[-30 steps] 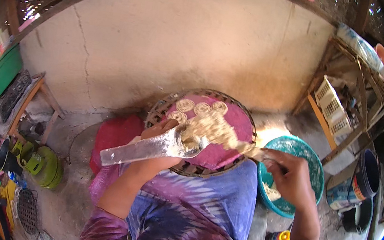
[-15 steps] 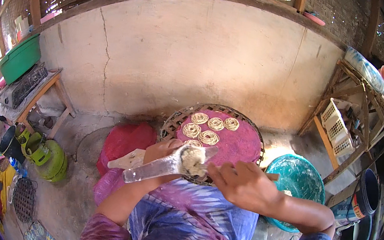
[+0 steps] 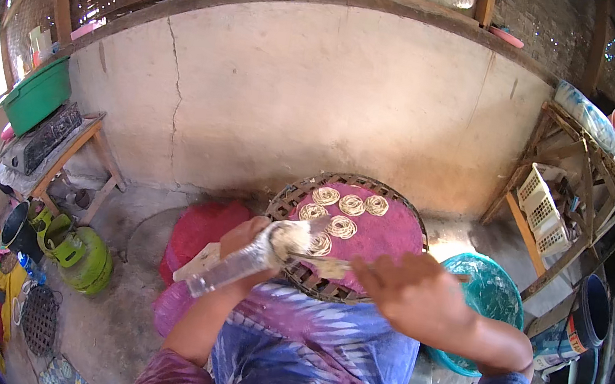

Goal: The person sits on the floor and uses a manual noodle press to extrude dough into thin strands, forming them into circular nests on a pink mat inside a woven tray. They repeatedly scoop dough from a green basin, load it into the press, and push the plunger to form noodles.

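My left hand [image 3: 242, 239] is closed around a clear plastic tube [image 3: 230, 268], which lies tilted with its mouth up and to the right. Pale, crumbly dough [image 3: 291, 238] fills that mouth. In my right hand [image 3: 418, 294] is a wooden stick [image 3: 337, 267], held nearly level, its smeared tip close to the dough; whether they touch I cannot tell. Beyond both hands, a round woven tray [image 3: 425, 233] lined with pink cloth [image 3: 383, 236] carries several flat coils of thin dough strands [image 3: 342, 227]. My hands and the tube cover the tray's near left part.
Right of my lap stands a teal basin [image 3: 492, 280] with white residue inside. A red bundle [image 3: 204, 229] lies to the left, and farther left a green gas cylinder [image 3: 84, 260] stands near a wooden bench [image 3: 83, 145]. A wooden rack [image 3: 537, 259] is at right, before the pale wall.
My right hand has moved right with the stick, so more of the stick shows. The tube's mouth has swung away to the left. The whole view has shifted slightly.
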`<state>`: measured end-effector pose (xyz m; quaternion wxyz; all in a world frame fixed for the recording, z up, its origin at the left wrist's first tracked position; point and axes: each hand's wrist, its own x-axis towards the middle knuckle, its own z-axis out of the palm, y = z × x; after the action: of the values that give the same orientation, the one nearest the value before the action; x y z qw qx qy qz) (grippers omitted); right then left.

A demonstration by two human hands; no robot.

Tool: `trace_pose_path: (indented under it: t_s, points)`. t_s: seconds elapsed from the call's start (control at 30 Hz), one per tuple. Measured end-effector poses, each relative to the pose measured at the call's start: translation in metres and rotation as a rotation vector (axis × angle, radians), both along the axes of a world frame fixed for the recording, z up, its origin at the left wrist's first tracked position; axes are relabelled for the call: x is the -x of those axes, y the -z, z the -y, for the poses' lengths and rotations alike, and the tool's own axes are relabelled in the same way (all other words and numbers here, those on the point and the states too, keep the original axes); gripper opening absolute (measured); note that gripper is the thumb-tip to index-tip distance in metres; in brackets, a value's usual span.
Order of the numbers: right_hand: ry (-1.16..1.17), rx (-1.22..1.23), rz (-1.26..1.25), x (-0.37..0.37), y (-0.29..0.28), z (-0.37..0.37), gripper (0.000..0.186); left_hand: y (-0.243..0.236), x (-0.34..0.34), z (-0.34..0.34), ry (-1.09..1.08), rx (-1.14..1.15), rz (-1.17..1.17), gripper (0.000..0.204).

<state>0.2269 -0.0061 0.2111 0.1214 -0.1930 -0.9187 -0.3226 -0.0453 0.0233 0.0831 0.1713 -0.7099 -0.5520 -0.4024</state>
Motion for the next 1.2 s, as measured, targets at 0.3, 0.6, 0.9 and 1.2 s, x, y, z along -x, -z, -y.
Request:
trace_pose_path:
  t_s: [0.3, 0.6, 0.9, 1.2]
  points:
    - [-0.039, 0.042, 0.076, 0.026, 0.017, -0.01, 0.032, 0.009, -0.013, 0.004, 0.026, -0.069, 0.004, 0.029]
    - [0.109, 0.126, -0.159, -0.013, 0.017, -0.011, 0.036, 0.023, 0.037, 0.003, -0.13, -0.05, -0.107, 0.035]
    - [-0.139, 0.096, -0.015, 0.023, 0.029, -0.016, 0.017, 0.009, -0.014, 0.025, 0.079, 0.109, 0.078, 0.032]
    - [0.044, 0.537, -0.647, 0.008, 0.056, -0.023, 0.052, 0.027, 0.006, 0.015, -0.123, 0.234, 0.062, 0.036]
